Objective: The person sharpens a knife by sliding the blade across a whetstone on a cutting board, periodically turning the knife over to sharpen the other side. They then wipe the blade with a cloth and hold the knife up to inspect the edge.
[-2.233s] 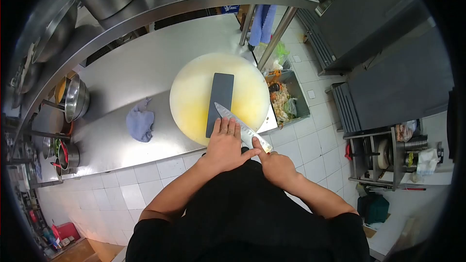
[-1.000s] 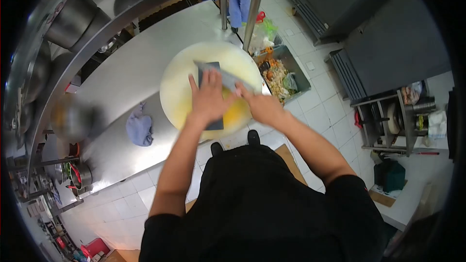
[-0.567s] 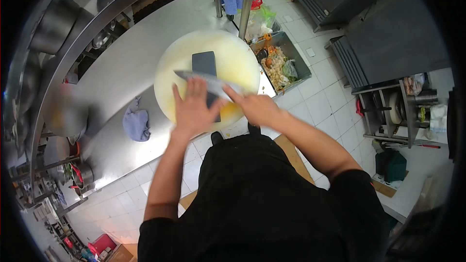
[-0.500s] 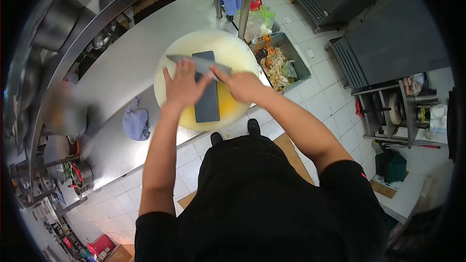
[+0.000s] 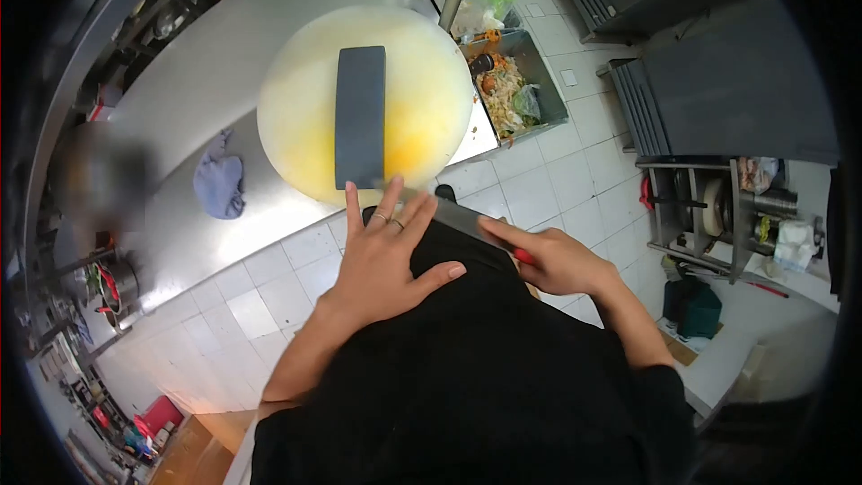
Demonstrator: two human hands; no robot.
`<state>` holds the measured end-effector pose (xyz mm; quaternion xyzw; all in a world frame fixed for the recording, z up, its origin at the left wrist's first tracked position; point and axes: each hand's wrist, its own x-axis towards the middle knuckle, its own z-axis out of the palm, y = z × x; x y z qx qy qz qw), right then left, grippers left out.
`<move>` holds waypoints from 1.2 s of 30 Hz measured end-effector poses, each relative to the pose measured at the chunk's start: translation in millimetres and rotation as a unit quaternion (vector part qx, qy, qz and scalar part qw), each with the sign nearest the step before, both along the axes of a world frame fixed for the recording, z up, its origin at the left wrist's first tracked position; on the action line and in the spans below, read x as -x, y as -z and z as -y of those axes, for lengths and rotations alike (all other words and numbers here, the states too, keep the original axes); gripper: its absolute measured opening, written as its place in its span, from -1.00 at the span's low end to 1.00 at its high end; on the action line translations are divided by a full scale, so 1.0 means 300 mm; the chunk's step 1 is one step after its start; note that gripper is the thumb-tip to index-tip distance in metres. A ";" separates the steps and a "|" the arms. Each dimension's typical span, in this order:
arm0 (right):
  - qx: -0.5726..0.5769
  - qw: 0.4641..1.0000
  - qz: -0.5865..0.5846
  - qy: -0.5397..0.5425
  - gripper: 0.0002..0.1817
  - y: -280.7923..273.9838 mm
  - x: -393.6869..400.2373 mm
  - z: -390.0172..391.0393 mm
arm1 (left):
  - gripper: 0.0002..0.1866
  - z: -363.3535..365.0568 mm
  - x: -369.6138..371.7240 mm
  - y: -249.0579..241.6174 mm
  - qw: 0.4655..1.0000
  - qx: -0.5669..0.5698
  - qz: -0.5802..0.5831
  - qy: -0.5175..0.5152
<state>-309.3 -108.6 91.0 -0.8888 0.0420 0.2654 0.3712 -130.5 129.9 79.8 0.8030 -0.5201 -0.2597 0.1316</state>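
A dark grey sharpening stone lies lengthwise on a round, pale yellow chopping board. My right hand grips a kitchen knife by its handle, a bit of red showing at the fingers. The blade points left over the near edge of the board, in front of my black clothing, and its tip end reaches the stone's near end. My left hand, with rings on one finger, is stretched out with fingers spread. Its fingertips rest along the blade near the tip, and the thumb points right.
A crumpled blue cloth lies on the steel counter left of the board. To the right stands a grey bin of food scraps. Shelving with pots runs along the left, and a low rack stands at the right.
Both hands and the knife have come from the stone's far part down to its near end, closer to my body. The view has shifted, and the stone lies bare along most of its length.
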 end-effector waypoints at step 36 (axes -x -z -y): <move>-0.281 0.892 -0.169 0.312 -0.76 0.338 -0.806 0.734 | -0.22 -0.699 1.190 1.473 0.607 -0.163 -0.369 -0.685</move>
